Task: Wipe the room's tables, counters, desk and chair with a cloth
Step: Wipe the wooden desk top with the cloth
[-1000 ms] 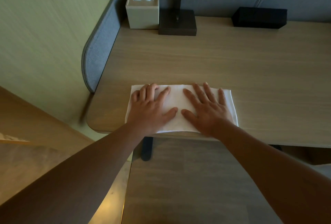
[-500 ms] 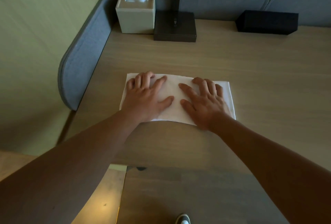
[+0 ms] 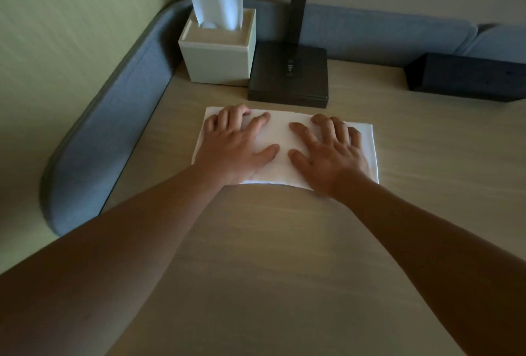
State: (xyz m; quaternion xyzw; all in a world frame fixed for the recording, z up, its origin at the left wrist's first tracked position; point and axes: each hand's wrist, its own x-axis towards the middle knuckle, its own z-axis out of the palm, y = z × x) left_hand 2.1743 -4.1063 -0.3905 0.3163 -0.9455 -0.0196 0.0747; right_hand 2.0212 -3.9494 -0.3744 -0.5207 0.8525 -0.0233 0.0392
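Both the left hand (image 3: 234, 146) and the right hand (image 3: 331, 150) lie flat, fingers spread, pressing a folded white cloth (image 3: 280, 139) onto the worktop (image 3: 284, 256). Just beyond the fingertips stands a lamp base (image 3: 289, 74), with a tissue box (image 3: 217, 51) beside it past the left hand.

Head view looks down, close over desk (image 3: 284, 256).

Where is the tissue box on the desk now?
In the head view, the tissue box stands in the desk's far left corner, right beside the lamp base.
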